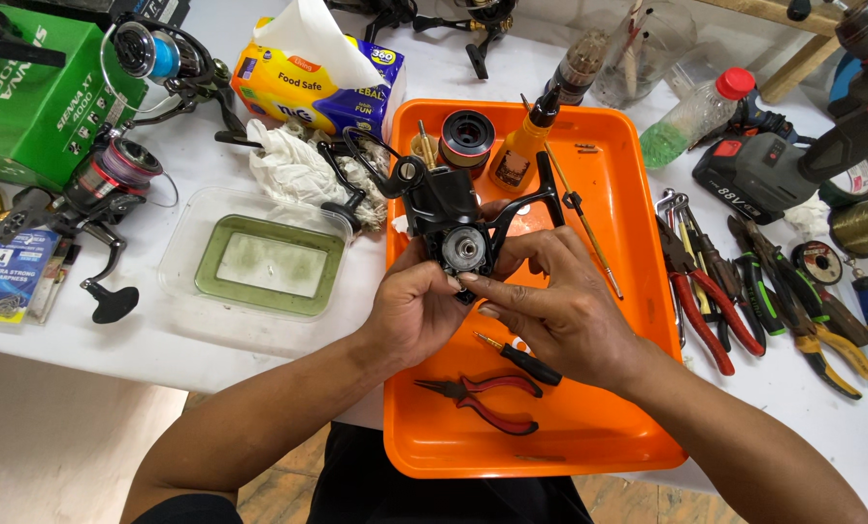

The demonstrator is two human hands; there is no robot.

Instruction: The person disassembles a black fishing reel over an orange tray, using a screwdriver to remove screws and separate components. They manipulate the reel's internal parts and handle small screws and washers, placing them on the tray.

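Both hands are on the black fishing reel body, held up just over the orange tray, so this looks like the middle of a strip-down or rebuild, with the spool off and the round rotor end facing up. The left hand has its fingers wrapped around the lower part of the body, gripping it steady. The right hand has thumb and fingertips pinched in at the round end, though I can't tell if there's a small part between them. The loose spool sits at the back of the tray beside a small oil bottle, and red-handled pliers and a little screwdriver lie in the tray near the wrists. My guess is the next bit calls for a steady hold and a fine fingertip twist at that centre piece, maybe swapping to the screwdriver.
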